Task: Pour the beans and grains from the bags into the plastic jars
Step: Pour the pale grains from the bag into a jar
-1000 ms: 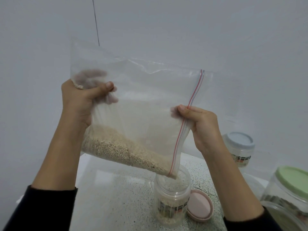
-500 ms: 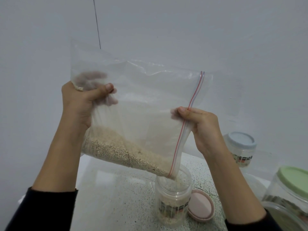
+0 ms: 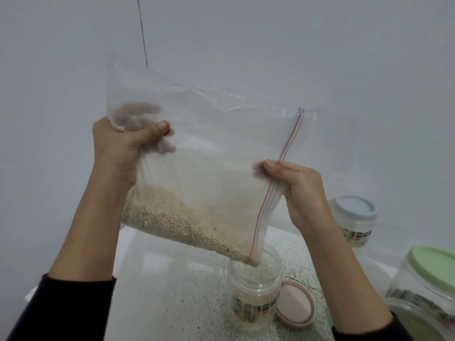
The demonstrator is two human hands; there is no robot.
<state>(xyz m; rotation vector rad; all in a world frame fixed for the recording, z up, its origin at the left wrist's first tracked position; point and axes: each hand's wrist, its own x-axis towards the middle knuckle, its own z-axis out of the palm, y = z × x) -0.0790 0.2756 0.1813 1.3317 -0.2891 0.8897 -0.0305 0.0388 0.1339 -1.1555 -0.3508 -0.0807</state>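
Both hands pinch one crinkled clear zip bag [image 3: 209, 153] of pale grains, left hand [image 3: 123, 153] and right hand [image 3: 300, 190] curled tight; its corner dips into one ribbed open jar [image 3: 254, 296]; beside it, one round pink lid [image 3: 295, 303].

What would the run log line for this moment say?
step: pouring | left hand grips zip bag bottom | right hand pinches zipper edge | grain entering open jar | pink lid beside jar

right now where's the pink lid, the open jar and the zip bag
pink lid [image 3: 294, 305], head view, middle of its upturned face, lying beside the jar
open jar [image 3: 254, 308], head view, clear side wall at the label
zip bag [image 3: 221, 148], head view, empty clear panel above the grain
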